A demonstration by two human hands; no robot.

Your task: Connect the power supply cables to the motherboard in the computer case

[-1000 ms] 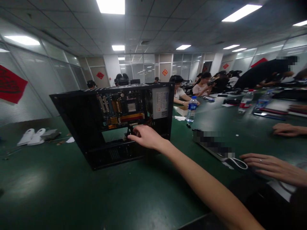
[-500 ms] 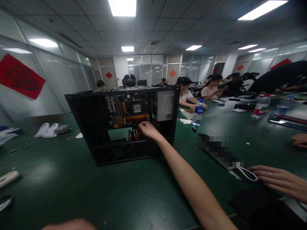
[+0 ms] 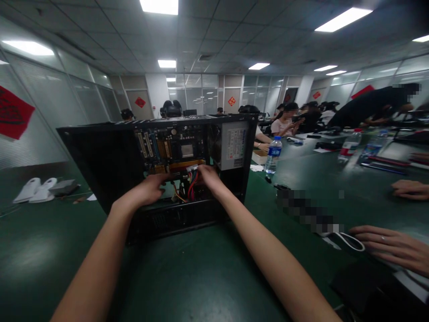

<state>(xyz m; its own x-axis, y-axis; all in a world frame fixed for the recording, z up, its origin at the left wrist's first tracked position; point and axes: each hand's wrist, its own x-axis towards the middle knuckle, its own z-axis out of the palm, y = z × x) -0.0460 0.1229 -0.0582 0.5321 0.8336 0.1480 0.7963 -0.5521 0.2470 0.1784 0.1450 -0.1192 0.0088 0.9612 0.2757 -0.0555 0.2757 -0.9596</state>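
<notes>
A black computer case [image 3: 150, 219] stands on the green table with its side off, so the motherboard [image 3: 161, 145] shows inside. At the upper right of the case sits a silver power supply [image 3: 233, 147] with a label. My right hand [image 3: 210, 179] is closed on a white power connector [image 3: 192, 168] at the end of a bundle of coloured wires [image 3: 192, 187], just below the board's memory slots. My left hand [image 3: 150, 188] reaches in from the left, its index finger stretched towards the connector and its thumb apart. Whether that fingertip touches anything is unclear.
A water bottle [image 3: 274, 155] and a small open box [image 3: 259, 156] stand right of the case. Another person's hand [image 3: 392, 246] rests by a white cord loop [image 3: 350, 242] at the right. White slippers [image 3: 36, 190] lie at the left.
My left hand has risen from the bottom edge into the case. My right hand has lifted the wires and connector up towards the board. The view has shifted and come closer.
</notes>
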